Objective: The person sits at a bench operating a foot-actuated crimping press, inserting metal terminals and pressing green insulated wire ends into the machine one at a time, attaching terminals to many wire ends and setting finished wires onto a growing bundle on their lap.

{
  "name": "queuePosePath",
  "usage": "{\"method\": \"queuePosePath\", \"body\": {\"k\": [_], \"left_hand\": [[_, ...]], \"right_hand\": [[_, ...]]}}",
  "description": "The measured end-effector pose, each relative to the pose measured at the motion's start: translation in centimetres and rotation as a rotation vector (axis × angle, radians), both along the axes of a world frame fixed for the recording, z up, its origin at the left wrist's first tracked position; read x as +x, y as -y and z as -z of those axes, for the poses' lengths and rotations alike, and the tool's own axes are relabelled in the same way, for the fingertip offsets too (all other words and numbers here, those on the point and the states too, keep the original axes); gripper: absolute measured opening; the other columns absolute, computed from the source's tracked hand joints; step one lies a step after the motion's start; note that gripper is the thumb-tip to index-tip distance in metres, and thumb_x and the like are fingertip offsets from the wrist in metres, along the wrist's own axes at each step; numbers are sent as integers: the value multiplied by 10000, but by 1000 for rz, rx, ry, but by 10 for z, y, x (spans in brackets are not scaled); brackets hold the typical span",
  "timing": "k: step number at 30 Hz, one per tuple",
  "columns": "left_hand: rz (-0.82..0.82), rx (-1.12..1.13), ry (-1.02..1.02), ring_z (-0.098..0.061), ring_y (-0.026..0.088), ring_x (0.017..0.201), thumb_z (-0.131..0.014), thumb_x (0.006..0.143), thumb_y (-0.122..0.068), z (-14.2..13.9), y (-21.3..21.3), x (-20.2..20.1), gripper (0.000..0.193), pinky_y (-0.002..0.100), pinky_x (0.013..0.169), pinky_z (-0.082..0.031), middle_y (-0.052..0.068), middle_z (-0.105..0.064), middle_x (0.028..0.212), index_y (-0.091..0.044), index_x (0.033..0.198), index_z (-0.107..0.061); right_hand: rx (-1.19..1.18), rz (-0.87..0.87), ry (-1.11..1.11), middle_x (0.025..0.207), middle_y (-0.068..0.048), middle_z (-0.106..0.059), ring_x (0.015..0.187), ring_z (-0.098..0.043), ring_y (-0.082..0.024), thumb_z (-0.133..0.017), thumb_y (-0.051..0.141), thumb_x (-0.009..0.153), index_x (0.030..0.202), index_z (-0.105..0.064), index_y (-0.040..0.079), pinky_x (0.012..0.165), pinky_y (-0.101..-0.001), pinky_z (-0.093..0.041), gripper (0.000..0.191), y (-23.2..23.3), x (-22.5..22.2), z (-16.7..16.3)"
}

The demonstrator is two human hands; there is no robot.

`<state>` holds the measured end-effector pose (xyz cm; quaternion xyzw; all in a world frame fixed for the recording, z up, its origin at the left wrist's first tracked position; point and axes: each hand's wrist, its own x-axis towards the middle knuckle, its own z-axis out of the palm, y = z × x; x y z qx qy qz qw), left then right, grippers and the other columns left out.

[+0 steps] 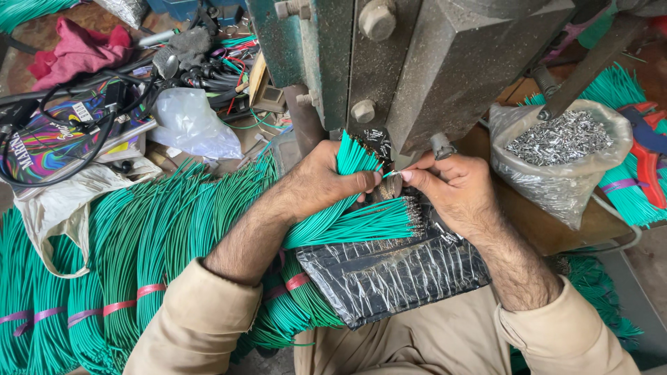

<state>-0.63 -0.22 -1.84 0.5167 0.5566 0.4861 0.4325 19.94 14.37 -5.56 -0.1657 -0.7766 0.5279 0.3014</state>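
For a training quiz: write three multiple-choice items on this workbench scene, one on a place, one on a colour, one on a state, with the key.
1. Where is the bag of metal bits?
A. Right of the machine
B. On the lap
C. Under the red cloth

2. What colour are the wires in the left hand?
A. Yellow
B. Green
C. Black

3. How is the right hand?
A. Flat and empty
B. Pinching one wire
C. Gripping scissors

Key: A, the bag sits beside the machine's right; B, the bundle is green; B, fingertips pinch a single wire at the machine.
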Motion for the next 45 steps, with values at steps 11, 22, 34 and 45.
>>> {"method": "queuePosePath", "body": {"k": [11, 22, 34, 45], "left_hand": [[-21, -8, -70, -668, 87, 760, -760, 909, -188, -2, 1, -1, 165, 288, 723, -570, 4, -723, 798, -29, 946, -737], [9, 1, -22, -679, 79, 795, -758, 899, -141, -1, 1, 1, 115, 285, 765, -576, -15, -744, 825, -39, 951, -747], [16, -22, 15, -680, 110, 745, -716, 936, -102, -2, 1, 1, 103, 293, 704, -574, 29, -728, 807, 0, 943, -732], [23, 15, -1, -671, 99, 746, -713, 943, -128, -4, 2, 0, 119, 286, 706, -564, 23, -710, 788, -10, 945, -725]], "right_hand": [[20, -47, 14, 1002, -66, -767, 914, -698, -86, -718, 72, 947, 1071, -754, 0, 804, -242, -571, 148, 5, 13, -7], [571, -61, 425, 948, -42, -696, 965, -671, -210, -778, 177, 791, 898, -786, 77, 861, -346, -529, 147, 10, 61, -33], [34, -13, -82, 1037, -87, -758, 980, -720, -125, -607, 10, 1033, 1109, -697, -44, 898, -262, -598, 129, 8, 13, -2], [112, 22, 51, 897, -22, -773, 847, -685, -65, -739, 90, 943, 995, -766, 7, 769, -229, -556, 102, -2, 0, -1]]}}
